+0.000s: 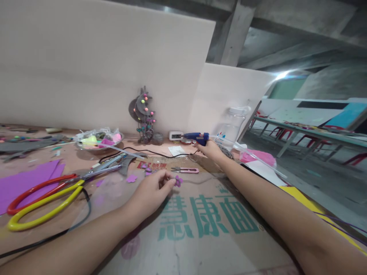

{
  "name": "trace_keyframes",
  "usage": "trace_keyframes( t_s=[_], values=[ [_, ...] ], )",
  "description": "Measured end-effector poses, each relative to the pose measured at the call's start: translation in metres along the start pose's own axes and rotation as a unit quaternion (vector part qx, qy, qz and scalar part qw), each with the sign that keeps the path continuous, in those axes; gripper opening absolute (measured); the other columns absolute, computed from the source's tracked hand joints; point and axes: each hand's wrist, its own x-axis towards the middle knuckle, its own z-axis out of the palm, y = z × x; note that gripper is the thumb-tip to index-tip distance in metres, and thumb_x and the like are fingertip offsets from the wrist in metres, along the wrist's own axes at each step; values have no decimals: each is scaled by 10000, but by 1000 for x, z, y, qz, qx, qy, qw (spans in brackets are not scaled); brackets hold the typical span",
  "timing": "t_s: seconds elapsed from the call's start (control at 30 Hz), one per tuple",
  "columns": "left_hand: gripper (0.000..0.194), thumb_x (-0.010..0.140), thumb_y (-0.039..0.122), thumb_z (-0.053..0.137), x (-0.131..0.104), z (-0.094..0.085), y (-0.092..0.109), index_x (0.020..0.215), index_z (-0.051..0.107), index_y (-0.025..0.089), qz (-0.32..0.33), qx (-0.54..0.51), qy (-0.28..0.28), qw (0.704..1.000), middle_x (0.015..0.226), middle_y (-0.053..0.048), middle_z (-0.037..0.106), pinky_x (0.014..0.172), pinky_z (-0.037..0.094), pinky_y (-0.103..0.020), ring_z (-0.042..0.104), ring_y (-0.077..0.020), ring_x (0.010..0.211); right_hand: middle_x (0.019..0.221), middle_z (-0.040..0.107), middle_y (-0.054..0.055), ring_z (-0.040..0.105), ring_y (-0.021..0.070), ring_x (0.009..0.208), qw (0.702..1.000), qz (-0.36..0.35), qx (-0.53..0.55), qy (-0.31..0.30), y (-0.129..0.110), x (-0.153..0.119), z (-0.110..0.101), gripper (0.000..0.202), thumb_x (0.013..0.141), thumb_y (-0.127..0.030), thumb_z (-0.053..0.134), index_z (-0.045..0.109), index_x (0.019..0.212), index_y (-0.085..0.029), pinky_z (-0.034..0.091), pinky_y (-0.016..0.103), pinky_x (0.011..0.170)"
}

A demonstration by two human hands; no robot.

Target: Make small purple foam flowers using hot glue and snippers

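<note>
My left hand [156,189] is closed in a pinch on a small purple flower [178,181] above the cardboard. A thin grey cord [197,182] trails from the flower to the right. Farther back, my right hand [212,149] is wrapped round a blue glue gun [197,136], whose nozzle points left. Between the hands lie pink-handled thread snips [185,170]. Loose purple flower cutouts [132,178] rest left of the snips, beyond my left hand.
Large scissors [46,202] with red and yellow handles lie at left by purple sheets [31,183]. Behind stand a bowl [99,143] of bright pieces, a grey moon ornament [143,114], a small digital timer [176,136] and a plastic bottle [232,124]. A black cable [155,154] crosses the table.
</note>
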Motion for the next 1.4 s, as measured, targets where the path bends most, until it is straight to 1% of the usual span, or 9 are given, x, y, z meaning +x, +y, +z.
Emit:
trace_keyframes(
  t_s=[0.2,0.27,0.37,0.5,0.6,0.77,0.87,1.23,1.4],
  values=[
    [204,836,340,448,0,-1,1,840,575,181,-3,-1,8,1000,691,1,604,603,407,-250,573,-156,667,509,548,23,486,121,457,998,-10,63,-27,-24,-42,-11,249,787,-334,476,594,651,-161,402,240,486],
    [196,836,339,452,0,0,2,832,568,182,-1,-15,10,1000,703,3,607,611,412,-244,582,-151,674,544,559,22,483,123,466,995,0,94,-29,-30,-63,-8,214,781,-349,497,600,737,-166,398,242,469],
    [184,839,337,452,0,0,2,831,557,185,2,-30,7,1000,704,11,602,614,415,-235,581,-140,664,620,579,15,488,119,513,973,27,226,-46,-38,-91,2,250,740,-347,583,597,915,-169,399,240,488],
    [192,840,347,451,1,0,-1,794,539,183,0,-19,15,1000,667,21,579,591,401,-231,550,-135,635,709,606,13,508,110,580,944,53,318,-69,-47,-113,13,303,680,-376,665,607,891,-167,399,234,547],
    [212,834,368,462,2,1,-3,779,545,180,2,-4,28,1000,670,21,572,568,379,-226,521,-129,616,700,599,5,530,120,618,933,60,344,-81,-51,-118,15,302,660,-381,679,608,862,-169,406,237,579],
    [224,827,378,474,4,2,-4,773,542,171,2,-18,25,1000,672,19,560,546,358,-219,492,-119,595,779,634,6,578,157,729,949,58,293,-99,-55,-124,18,276,669,-396,664,620,854,-197,437,281,686],
    [226,826,378,475,5,2,-6,759,530,169,9,-24,25,999,664,19,546,561,368,-225,495,-124,606,814,640,8,584,160,773,947,58,295,-117,-60,-127,19,274,666,-380,669,616,863,-197,442,294,750],
    [210,834,359,455,2,1,-5,770,545,180,25,-22,5,999,662,11,569,591,394,-236,529,-145,638,750,633,12,579,144,708,955,59,264,-118,-63,-129,19,238,692,-338,642,608,853,-165,450,265,668],
    [198,819,346,473,3,1,-6,725,521,179,10,-12,22,1000,643,24,534,582,377,-229,499,-131,617,795,662,37,617,175,754,968,42,211,-128,-66,-127,5,275,763,-421,570,624,907,-193,476,290,674]
  ],
)
